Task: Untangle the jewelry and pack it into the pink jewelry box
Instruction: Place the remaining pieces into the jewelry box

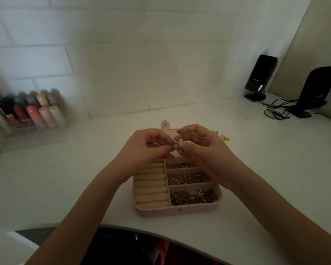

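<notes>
So both hands are up over the far half of the pink jewelry box [177,212], which sits open on the white table [65,178]. The left hand [147,148] and right hand [201,148] meet fingertip to fingertip, each grip pinched on the same tiny jewelry piece [177,143], something small and shiny with a pale bead or two. It hangs right above the box's back edge, in front of the opened lid [169,133]. Neither hand is really nearer; it's dead between them.

The thing that matters imo: the compartments lie straight below and toward the person from the pinch, so packing is basically a short drop down. The three right-side sections already hold jewelry, and the ring rolls on the left of the box look bare.

Hard to make out: what the piece actually is, or whether it's still knotted. It's dim and the fingers cover most of it. There's also a little gold bit [225,137] on the table just right of the box, too small to identify.
</notes>
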